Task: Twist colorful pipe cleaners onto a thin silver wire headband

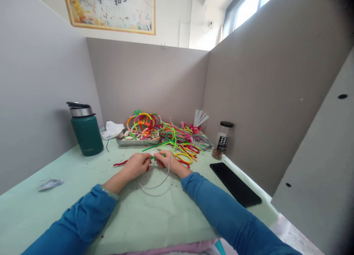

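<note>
In the middle of the table, my left hand (137, 165) and my right hand (169, 161) come close together with fingertips pinched. Between them runs a short stretch of green pipe cleaner (152, 157), gripped from both sides. A thin pale grey wire (162, 185) curves in an open loop below my hands, from near my right fingers round to beneath my left hand. Whether the wire's ends are in my fingers is hidden. A red pipe cleaner (120, 163) lies on the table, its tip showing left of my left hand.
Behind my hands are a metal tray (138, 142) of small pieces and a pile of coloured pipe cleaners (177, 133). Coiled grey wire (201, 141) lies beside it. A green bottle (87, 133) stands left, a black-lidded jar (222, 140) and black phone (235, 183) right. Grey partitions (149, 74) surround the table.
</note>
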